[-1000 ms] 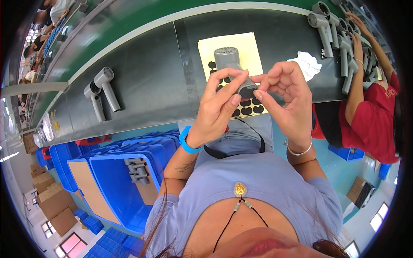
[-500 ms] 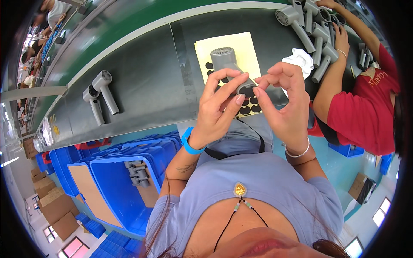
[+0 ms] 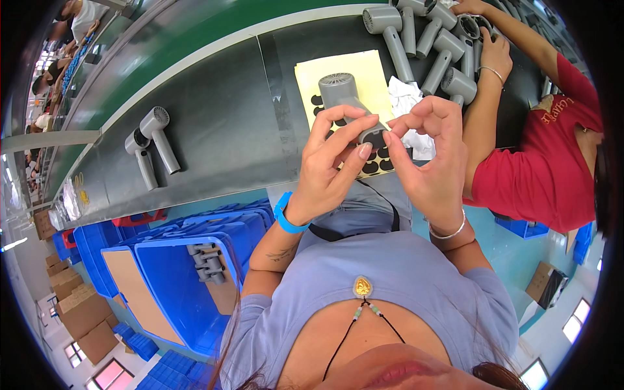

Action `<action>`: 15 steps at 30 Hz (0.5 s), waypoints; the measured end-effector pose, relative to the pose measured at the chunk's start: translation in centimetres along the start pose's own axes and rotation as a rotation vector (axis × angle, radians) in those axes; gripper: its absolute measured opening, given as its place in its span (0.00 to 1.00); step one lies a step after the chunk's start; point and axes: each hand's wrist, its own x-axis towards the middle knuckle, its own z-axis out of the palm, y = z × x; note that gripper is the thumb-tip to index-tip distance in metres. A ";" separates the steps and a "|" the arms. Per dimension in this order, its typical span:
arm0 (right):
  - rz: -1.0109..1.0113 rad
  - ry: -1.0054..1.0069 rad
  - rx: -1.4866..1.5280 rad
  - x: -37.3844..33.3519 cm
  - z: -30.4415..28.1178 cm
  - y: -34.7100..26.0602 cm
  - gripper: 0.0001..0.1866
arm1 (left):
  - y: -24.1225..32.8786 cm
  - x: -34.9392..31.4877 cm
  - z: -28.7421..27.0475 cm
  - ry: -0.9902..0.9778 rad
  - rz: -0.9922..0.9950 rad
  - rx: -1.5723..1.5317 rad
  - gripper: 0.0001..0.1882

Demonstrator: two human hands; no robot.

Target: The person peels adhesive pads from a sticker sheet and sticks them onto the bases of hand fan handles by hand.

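Observation:
A grey hair dryer (image 3: 338, 91) lies over a yellow sheet (image 3: 364, 68), its vented head pointing away and its handle end toward me. My left hand (image 3: 328, 153) is closed around the handle near that end. The thumb and forefinger of my right hand (image 3: 432, 153) pinch the rim of the handle end, beside a dark patch (image 3: 373, 136) there. Part of the handle is hidden behind my fingers. Black rounded stickers (image 3: 370, 167) show on the sheet below and left of the handle.
Two grey hair dryers (image 3: 160, 138) lie on the dark belt (image 3: 221, 123) at left. Crumpled white paper (image 3: 406, 97) sits beside the sheet. At far right, a person in a red shirt (image 3: 539, 166) reaches among several hair dryers (image 3: 448, 49). Blue bins (image 3: 188, 286) stand below left.
The pile of hair dryers, the white paper and the co-worker's arms have shifted left, closer to the sheet. My hands stay almost still at the handle end.

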 end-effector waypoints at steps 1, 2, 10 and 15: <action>-0.013 -0.028 -0.062 0.0 -0.2 0.1 0.23 | 0.1 0.0 0.0 -0.002 -0.003 -0.002 0.16; -0.027 -0.057 -0.124 0.0 -0.3 0.1 0.23 | 0.2 0.0 -0.1 -0.002 -0.006 -0.002 0.16; -0.030 0.090 -0.305 0.5 -0.4 6.5 0.18 | -0.1 -0.4 -1.6 0.065 -0.045 -0.262 0.17; 0.005 0.316 -0.518 -2.4 -0.4 12.3 0.18 | -0.8 -0.7 -3.3 0.163 0.032 -0.270 0.18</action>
